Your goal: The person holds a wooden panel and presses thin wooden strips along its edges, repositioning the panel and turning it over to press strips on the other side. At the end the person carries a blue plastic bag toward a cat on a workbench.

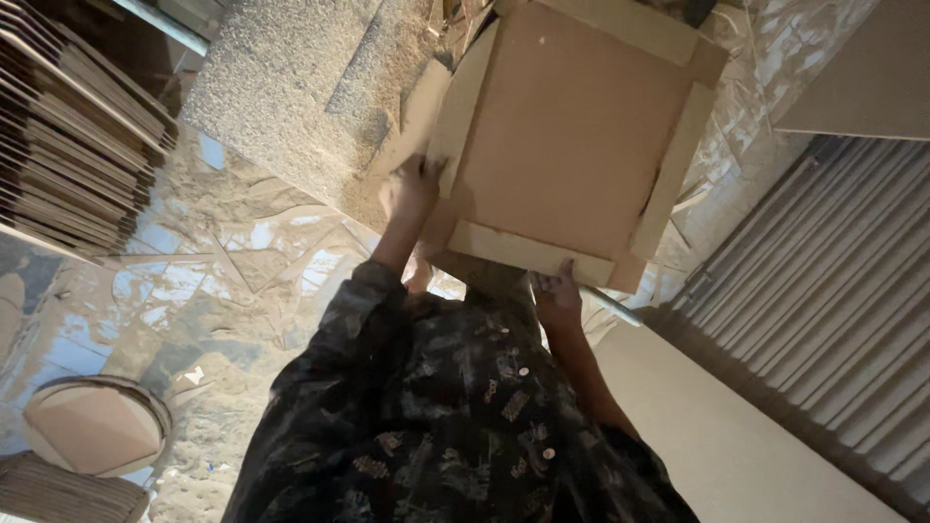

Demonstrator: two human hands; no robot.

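Hands (484, 242) seemingly gripping cardboard box (572, 136)

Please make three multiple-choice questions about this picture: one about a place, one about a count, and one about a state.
1. Where is the stack of flat cardboard sheets?
A. at the upper left of the view
B. on top of the box
C. against the metal shutter

2. How many hands touch the cardboard box?
A. none
B. one
C. two

3. How is the side of the box that faces the camera?
A. wide open and full of goods
B. closed, with flaps folded flat
C. torn in half

Answers:
1 A: the stack of flat cardboard sheets fills the upper left, far from the metal shutter.
2 C: the left hand grips the side edge of the cardboard box, and the right hand is on its lower edge.
3 B: four flaps lie flat around the plain brown panel.
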